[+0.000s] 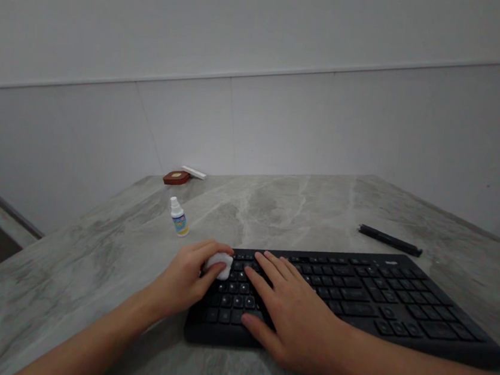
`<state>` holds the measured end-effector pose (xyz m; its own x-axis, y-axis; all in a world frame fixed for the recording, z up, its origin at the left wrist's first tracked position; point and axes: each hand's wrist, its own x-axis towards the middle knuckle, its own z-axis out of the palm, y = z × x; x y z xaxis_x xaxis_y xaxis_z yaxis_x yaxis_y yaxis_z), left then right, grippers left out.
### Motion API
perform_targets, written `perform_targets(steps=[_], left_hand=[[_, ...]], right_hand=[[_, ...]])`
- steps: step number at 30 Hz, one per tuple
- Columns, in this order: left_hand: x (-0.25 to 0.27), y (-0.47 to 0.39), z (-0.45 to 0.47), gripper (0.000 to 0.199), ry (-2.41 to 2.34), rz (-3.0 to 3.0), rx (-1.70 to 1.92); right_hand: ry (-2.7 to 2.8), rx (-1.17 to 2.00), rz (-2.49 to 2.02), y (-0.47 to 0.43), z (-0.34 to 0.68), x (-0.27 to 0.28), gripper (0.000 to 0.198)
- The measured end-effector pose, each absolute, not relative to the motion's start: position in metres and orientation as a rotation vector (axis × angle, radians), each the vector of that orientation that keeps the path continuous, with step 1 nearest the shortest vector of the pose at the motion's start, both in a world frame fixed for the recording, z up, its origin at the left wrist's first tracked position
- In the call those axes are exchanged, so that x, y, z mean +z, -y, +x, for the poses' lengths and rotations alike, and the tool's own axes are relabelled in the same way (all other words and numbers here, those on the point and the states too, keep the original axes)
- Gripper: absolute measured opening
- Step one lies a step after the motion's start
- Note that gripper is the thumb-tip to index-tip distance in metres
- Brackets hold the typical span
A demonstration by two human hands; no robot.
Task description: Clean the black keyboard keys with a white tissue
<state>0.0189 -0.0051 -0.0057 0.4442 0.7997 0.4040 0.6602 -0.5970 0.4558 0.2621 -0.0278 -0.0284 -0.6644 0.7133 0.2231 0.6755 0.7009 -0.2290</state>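
A black keyboard (358, 293) lies at a slant on the marbled grey table, and its left part is partly covered by both hands. At its upper left corner, my left hand (190, 271) pinches a white wad (222, 262), perhaps a cloth or tissue, between thumb and fingers against the keys. My right hand (292, 310) rests palm down across the left-middle keys with its fingers spread, holding nothing. Just beyond my left hand stands a small white spray bottle (179, 218) with a blue and yellow label.
Behind the keyboard lies a black pen (390, 239). A reddish-brown case (176, 177) and a thin white bar (194, 172) sit at the table's far edge. The grey table (270, 208) meets a pale wall (284, 125).
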Motion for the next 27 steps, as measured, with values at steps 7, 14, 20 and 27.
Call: perform_targets(steps=[7,14,20,27], left_hand=[[-0.013,0.008,0.028,0.023,-0.961,2.552,0.851],[-0.013,-0.001,0.021,0.018,-1.134,2.580,1.021],[-0.014,0.003,0.023,0.021,-1.052,2.553,0.869],[-0.021,0.001,0.029,0.035,-1.306,2.402,0.916]], right_hand=[[2.605,0.206,-1.074,0.027,0.262,-0.030,0.069],[2.614,0.214,-1.089,0.027,0.262,-0.028,0.068],[2.605,0.201,-1.076,0.027,0.261,-0.028,0.068],[2.598,0.218,-1.083,0.027,0.263,-0.032,0.068]])
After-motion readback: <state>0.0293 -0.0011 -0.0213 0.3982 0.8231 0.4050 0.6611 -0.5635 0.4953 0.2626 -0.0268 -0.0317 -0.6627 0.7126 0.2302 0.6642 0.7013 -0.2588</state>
